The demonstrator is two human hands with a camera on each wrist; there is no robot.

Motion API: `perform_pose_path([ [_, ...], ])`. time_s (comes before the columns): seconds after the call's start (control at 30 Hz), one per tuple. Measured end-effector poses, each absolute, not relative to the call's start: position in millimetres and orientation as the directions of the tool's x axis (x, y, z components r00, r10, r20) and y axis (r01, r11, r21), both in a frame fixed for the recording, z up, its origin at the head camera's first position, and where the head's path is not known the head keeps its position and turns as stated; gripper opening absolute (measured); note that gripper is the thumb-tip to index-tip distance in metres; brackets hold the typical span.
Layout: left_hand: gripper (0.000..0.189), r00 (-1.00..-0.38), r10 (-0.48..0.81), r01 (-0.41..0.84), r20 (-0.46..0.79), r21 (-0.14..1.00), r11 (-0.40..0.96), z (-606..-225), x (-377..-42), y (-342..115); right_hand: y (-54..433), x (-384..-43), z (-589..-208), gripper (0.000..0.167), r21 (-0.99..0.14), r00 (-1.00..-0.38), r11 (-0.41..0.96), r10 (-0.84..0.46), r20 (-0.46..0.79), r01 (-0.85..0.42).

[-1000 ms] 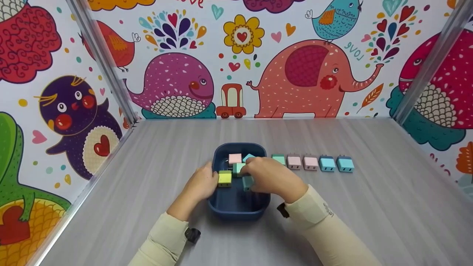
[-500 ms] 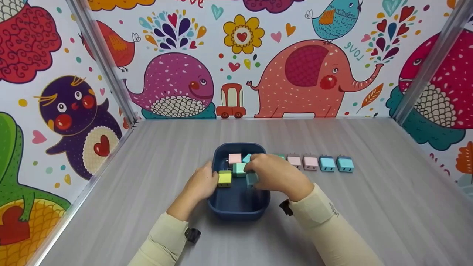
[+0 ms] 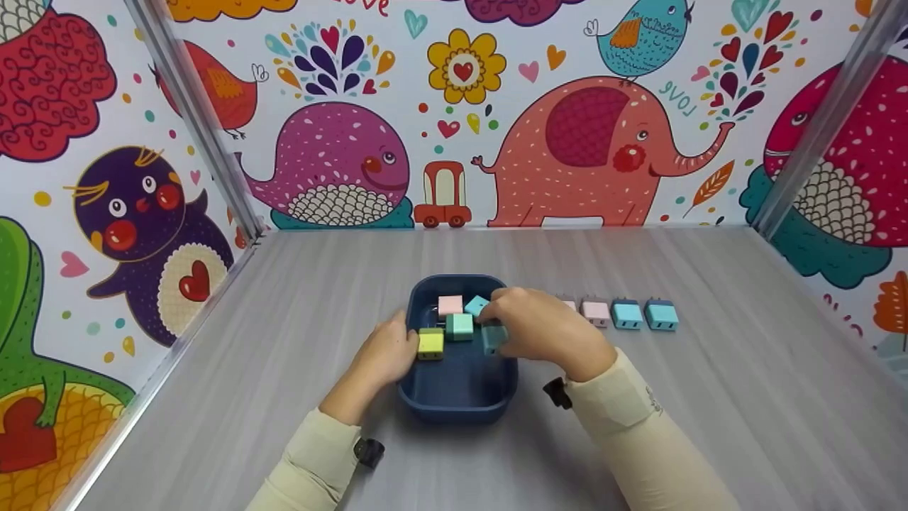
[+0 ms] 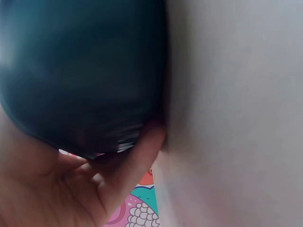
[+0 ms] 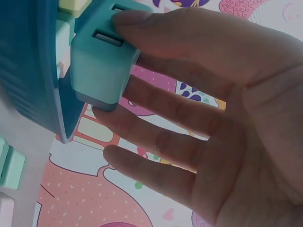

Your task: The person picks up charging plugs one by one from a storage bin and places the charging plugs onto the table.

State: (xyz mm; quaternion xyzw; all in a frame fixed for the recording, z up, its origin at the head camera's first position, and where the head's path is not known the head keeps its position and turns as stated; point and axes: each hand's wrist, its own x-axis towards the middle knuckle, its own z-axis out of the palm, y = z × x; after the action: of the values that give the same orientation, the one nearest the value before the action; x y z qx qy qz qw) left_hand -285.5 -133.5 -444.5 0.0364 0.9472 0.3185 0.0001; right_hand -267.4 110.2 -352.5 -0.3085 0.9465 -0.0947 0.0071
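Observation:
My right hand point(image 3: 546, 330) pinches a teal-green USB wall charger point(image 5: 102, 71) over the right side of a dark blue bin point(image 3: 457, 411). In the right wrist view the thumb lies by its two ports, and the charger is close inside the bin's wall. My left hand point(image 3: 383, 351) grips the bin's left side; the left wrist view shows the thumb against the outer wall point(image 4: 85, 71). Inside the bin lie a yellow charger point(image 3: 430, 344), a mint green charger point(image 3: 461, 326), a pink charger point(image 3: 450, 305) and a light blue charger point(image 3: 475, 305).
Right of the bin, a row of chargers stands on the grey table point(image 3: 319, 284): a pink one point(image 3: 594, 312), a blue one point(image 3: 627, 314) and others. My right hand hides a green charger point(image 5: 13, 165) from the head view. Cartoon-printed panels point(image 3: 340, 163) enclose the table.
My right hand has shifted right and slightly away from me with the teal-green charger, from mid-bin towards the right rim. It now covers the row's left end. The left hand stays put.

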Motion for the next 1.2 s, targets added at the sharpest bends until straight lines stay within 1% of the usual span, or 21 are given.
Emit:
perform_pose_path([
  [0.23,0.055,-0.998,0.069,0.057,0.002,0.591,0.805,-444,-286,-133,115,-268,-349,0.045,-0.209,-0.842,0.822,-0.538,0.018,-0.530],
  [0.33,0.055,-0.998,0.065,0.053,0.000,0.590,0.806,-444,-286,-133,117,-270,-348,0.045,-0.210,-0.848,0.827,-0.530,0.013,-0.521],
  [0.53,0.055,-0.998,0.065,0.054,0.003,0.594,0.803,-443,-286,-133,123,-273,-348,0.049,-0.231,-0.847,0.822,-0.532,0.017,-0.521],
  [0.8,0.056,-0.997,0.071,0.058,0.002,0.607,0.793,-442,-285,-133,134,-279,-349,0.047,-0.242,-0.848,0.820,-0.529,0.030,-0.519],
  [0.93,0.052,-0.997,0.075,0.071,0.019,0.610,0.789,-443,-284,-133,141,-281,-348,0.047,-0.263,-0.852,0.818,-0.523,0.028,-0.511],
  [1.1,0.049,-0.997,0.076,0.080,0.033,0.615,0.784,-445,-284,-134,151,-285,-350,0.045,-0.270,-0.840,0.802,-0.541,0.052,-0.533],
  [1.2,0.048,-0.996,0.076,0.082,0.037,0.616,0.783,-445,-285,-134,157,-288,-352,0.045,-0.276,-0.846,0.807,-0.530,0.050,-0.522],
])
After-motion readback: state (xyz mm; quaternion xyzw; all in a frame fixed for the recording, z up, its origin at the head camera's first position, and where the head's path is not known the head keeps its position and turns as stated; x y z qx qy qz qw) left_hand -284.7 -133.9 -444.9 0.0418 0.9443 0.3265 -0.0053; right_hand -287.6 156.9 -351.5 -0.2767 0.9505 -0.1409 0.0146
